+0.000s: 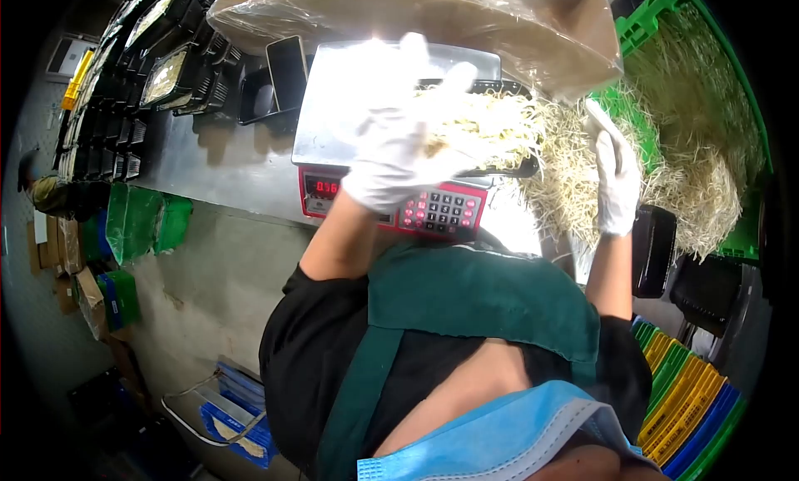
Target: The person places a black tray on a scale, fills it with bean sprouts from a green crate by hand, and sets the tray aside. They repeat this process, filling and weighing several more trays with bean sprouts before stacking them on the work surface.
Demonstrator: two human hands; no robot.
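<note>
Sprouts (491, 127) lie on the scale (358, 106) under the left hand (399, 131), arm stretched out, fingers spread wide. The right hand (617, 185) is raised; its grip I cannot tell.

Strong overhead light is blowing out the gloved left hand (391, 140) and glaring off the scale pan (333, 106); fisheye edges are curving and darkening into black corners.
</note>
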